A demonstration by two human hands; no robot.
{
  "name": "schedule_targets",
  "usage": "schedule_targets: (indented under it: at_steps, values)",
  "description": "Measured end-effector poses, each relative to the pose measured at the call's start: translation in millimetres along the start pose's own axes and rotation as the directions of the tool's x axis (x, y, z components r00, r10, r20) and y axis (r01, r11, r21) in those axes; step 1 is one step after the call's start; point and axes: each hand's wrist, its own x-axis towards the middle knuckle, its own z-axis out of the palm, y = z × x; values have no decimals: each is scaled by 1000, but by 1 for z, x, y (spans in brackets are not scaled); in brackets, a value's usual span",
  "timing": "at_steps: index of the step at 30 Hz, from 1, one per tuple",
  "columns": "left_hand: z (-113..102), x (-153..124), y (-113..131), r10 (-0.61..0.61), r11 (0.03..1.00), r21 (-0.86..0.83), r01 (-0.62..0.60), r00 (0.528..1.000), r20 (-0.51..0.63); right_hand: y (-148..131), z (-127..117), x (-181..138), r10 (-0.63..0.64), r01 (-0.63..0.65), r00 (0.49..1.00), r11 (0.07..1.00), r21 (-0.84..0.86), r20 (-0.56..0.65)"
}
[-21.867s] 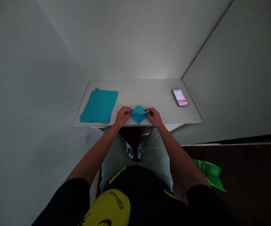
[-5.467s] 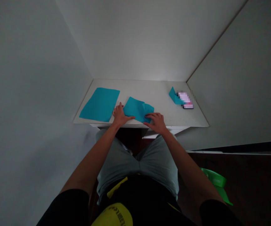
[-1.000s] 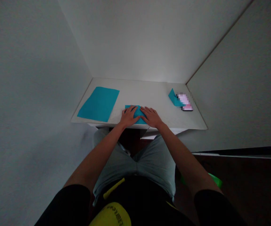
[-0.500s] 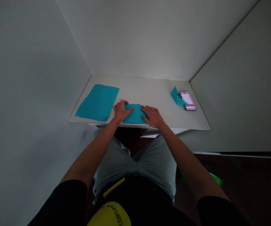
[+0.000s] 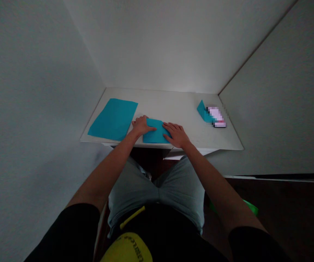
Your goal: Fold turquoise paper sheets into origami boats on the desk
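A folded blue sheet of paper (image 5: 154,135) lies near the front edge of the white table, between my two hands. At its left end my left hand (image 5: 141,126) grips it, thumb across the top face and fingers curled around the far left corner, which looks slightly raised. My right hand (image 5: 177,134) rests flat on the right end, fingers spread and pressing it down. The paper's right end is hidden under that hand.
A large blue sheet (image 5: 114,119) lies flat on the left of the white table (image 5: 170,103). At the right, a folded blue paper piece (image 5: 203,112) stands partly raised beside a blurred phone (image 5: 217,116). Walls close in the back and both sides.
My left fingers have shifted slightly, and the folded paper's far left edge has come up a little. My right hand stays on the paper's right end.
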Motion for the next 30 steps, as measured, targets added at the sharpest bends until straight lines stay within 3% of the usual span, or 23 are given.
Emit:
schedule_targets:
  at_steps: [4,6,9,13,17,23,30]
  values:
    - [-2,0,1,37,998,-60,-36,999,4,0,-1,0,4,-4,1000,1000,-2,0]
    - [1,-6,2,157,971,-179,-158,987,-16,0,-1,0,2,-2,1000,1000,5,-3]
    - [12,-25,4,392,868,-307,-390,918,-56,2,1,1,-7,7,1000,1000,17,-8]
    - [36,-57,8,539,837,-113,-535,842,5,5,4,2,-7,7,1000,1000,14,-5]
    - [49,-73,12,563,822,82,-564,826,30,6,6,1,-10,11,1000,1000,29,-30]
    - [43,-74,13,559,821,109,-560,828,39,2,4,-5,2,3,995,999,54,-97]
    - [40,-78,6,588,794,123,-595,804,95,7,4,-35,-65,73,995,990,117,-73]
